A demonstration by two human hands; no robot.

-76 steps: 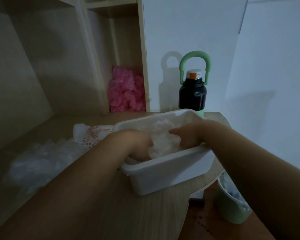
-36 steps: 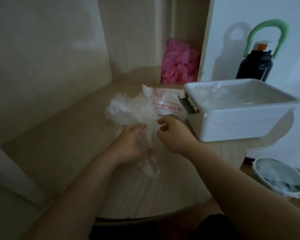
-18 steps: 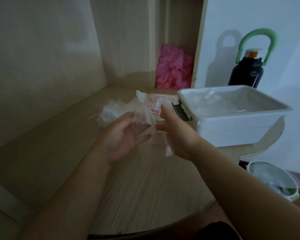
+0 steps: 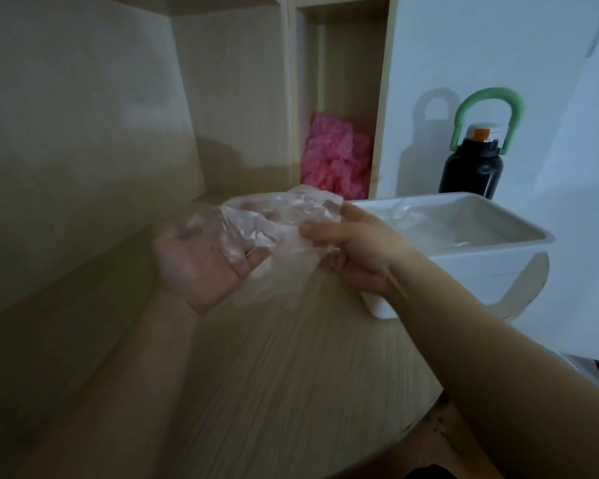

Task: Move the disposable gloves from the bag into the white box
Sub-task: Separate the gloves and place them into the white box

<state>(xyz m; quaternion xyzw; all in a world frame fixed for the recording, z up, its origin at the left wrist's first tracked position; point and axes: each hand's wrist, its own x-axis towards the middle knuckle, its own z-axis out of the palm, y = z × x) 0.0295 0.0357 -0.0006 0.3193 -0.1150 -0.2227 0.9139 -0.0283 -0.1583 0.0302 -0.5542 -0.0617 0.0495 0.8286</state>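
Looking down from the head camera, the only view there is, I can see a thin, crinkled wad of clear disposable gloves (image 4: 277,221) held up in the air between both hands, above the wooden table (image 4: 291,375) and just to the left of the white box (image 4: 464,267). The right hand (image 4: 355,252) pinches the wad at its right end, thumb on the near side and fingers curled round behind. The left hand (image 4: 199,262) lies palm up beneath the other end, fingers loose and not closed, so the film simply rests across them. The box sits at the table's rounded edge with some clear film already lying in it, and the right hand is close beside its near corner. I cannot see the bag from this angle. To my eye the step is carrying this handful across into the box. The film looks light and slippery, so I would gather the trailing end with the left hand into the right one's pinch before moving, or loose pieces may drop on the table. Then go over the rim, low into the box, and let go only once the wad is inside. A dark bottle (image 4: 471,171) with a green handle stands behind the box, and a pink bundle (image 4: 336,157) sits in the shelf nook; neither lies in the way.
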